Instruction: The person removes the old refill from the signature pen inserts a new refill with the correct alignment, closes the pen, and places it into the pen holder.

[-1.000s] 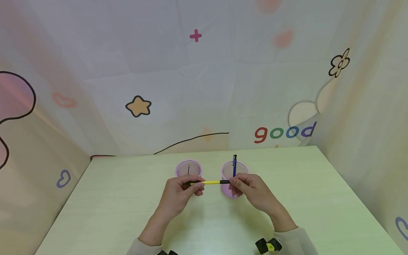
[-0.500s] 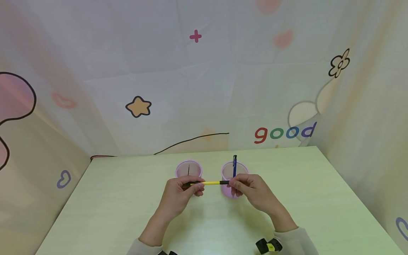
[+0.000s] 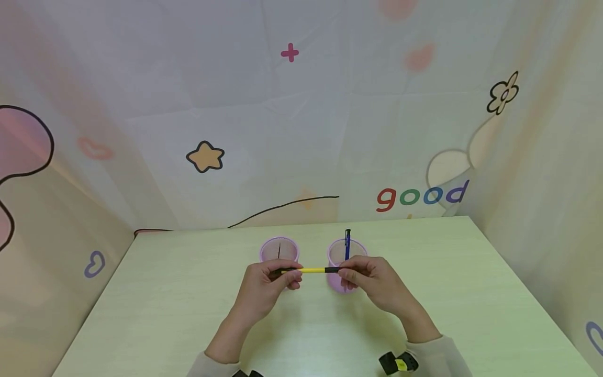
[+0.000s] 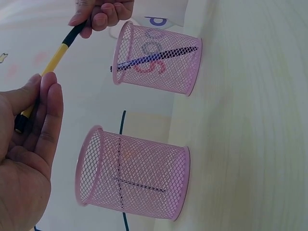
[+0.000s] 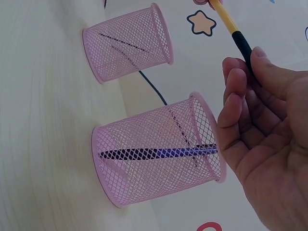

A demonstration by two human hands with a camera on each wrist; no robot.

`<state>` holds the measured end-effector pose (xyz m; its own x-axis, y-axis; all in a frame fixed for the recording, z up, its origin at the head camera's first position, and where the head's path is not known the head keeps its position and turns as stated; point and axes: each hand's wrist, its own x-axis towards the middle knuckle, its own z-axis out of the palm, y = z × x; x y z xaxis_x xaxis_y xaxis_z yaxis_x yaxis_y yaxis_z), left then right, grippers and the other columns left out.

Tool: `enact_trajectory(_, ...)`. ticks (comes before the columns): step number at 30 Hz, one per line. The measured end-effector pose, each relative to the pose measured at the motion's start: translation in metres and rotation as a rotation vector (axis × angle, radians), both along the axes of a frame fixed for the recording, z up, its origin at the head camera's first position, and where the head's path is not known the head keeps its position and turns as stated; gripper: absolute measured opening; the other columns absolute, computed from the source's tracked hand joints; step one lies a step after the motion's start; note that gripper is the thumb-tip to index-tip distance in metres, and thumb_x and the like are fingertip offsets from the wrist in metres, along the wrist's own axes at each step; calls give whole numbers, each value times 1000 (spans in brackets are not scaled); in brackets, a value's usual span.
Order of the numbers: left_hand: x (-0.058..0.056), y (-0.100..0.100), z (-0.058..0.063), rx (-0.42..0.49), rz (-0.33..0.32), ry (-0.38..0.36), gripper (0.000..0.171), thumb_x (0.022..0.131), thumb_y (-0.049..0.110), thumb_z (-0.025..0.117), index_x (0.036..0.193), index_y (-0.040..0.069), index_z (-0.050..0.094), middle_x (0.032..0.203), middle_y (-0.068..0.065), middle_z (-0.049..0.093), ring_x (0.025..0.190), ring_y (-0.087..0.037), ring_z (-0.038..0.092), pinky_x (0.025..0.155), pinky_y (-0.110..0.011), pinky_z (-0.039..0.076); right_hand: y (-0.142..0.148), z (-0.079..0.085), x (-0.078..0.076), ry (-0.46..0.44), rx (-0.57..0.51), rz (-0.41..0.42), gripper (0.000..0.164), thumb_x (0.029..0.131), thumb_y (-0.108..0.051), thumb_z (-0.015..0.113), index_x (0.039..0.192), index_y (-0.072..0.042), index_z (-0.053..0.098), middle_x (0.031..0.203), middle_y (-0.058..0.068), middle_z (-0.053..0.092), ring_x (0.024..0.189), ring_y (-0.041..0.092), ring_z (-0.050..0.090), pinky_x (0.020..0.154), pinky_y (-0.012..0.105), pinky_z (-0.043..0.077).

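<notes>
A yellow pen [image 3: 312, 270] with black ends is held level between both hands in the head view. My left hand [image 3: 259, 293] pinches its left end between thumb and fingers. On the other side, my right hand [image 3: 379, 285] pinches the black right end. Behind the hands stand two pink mesh pen holders. The right pen holder [image 5: 144, 178] has a blue pen [image 3: 347, 247] standing in it, its top above the rim. A thin dark line shows inside the left pen holder [image 4: 144, 163]. My hands partly cover both holders in the head view.
The holders stand apart on a pale wood-grain table [image 3: 165, 303]. A printed curtain [image 3: 301, 131] hangs behind the table and along both sides. Dark straps with small devices [image 3: 398, 363] sit at the wrists.
Both hands keep their hold on the yellow pen. The right fingers have shifted very slightly at its black end; the holders and the blue pen stay put.
</notes>
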<state>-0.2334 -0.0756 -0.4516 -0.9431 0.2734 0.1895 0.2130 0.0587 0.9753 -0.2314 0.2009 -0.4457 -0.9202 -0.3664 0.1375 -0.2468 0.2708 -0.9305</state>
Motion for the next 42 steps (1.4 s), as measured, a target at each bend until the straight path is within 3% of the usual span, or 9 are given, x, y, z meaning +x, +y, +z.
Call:
enact_trajectory(9, 0, 0, -1, 12, -3, -2, 18, 93, 11, 77, 106, -1, 78, 93, -35, 72, 73, -8, 72, 76, -32, 64, -2, 0, 0, 8, 46, -30, 20, 96, -17, 75, 113, -7, 77, 98, 11, 74, 80, 15, 68, 73, 24, 59)
enact_trajectory(14, 0, 0, -1, 11, -7, 0, 18, 93, 11, 77, 106, -1, 78, 93, -36, 72, 73, -8, 72, 76, -31, 64, -2, 0, 1, 6, 66, -35, 23, 94, -18, 77, 114, -5, 76, 100, 10, 74, 81, 13, 66, 71, 24, 58)
enact_trajectory(20, 0, 1, 0, 10, -6, 0, 17, 93, 9, 77, 105, -2, 78, 92, -32, 73, 73, -8, 73, 75, -31, 64, -2, -1, 0, -6, 51, -36, 18, 101, -18, 69, 106, -1, 75, 89, 11, 73, 78, 16, 67, 74, 27, 60)
enact_trajectory(26, 0, 1, -1, 13, -10, -2, 16, 94, 8, 76, 106, -2, 78, 93, -34, 73, 73, -7, 72, 76, -31, 64, -3, -2, -2, 5, 61, -28, 32, 108, -24, 56, 91, -3, 72, 83, 10, 70, 76, 15, 64, 73, 34, 61)
enact_trajectory(32, 1, 0, 1, 3, -9, 1, 15, 94, 6, 75, 106, -2, 78, 91, -27, 75, 74, -8, 73, 75, -30, 64, -4, -2, -3, 2, 60, -23, 32, 108, -24, 56, 89, -4, 72, 82, 10, 69, 74, 15, 63, 72, 32, 60)
enact_trajectory(42, 2, 0, 2, 8, -14, -4, 15, 94, 4, 74, 107, -3, 77, 93, -32, 74, 75, -8, 73, 75, -30, 64, -4, -1, -2, 13, 64, -28, 27, 106, -23, 60, 89, -5, 72, 81, 7, 70, 74, 14, 64, 72, 31, 60)
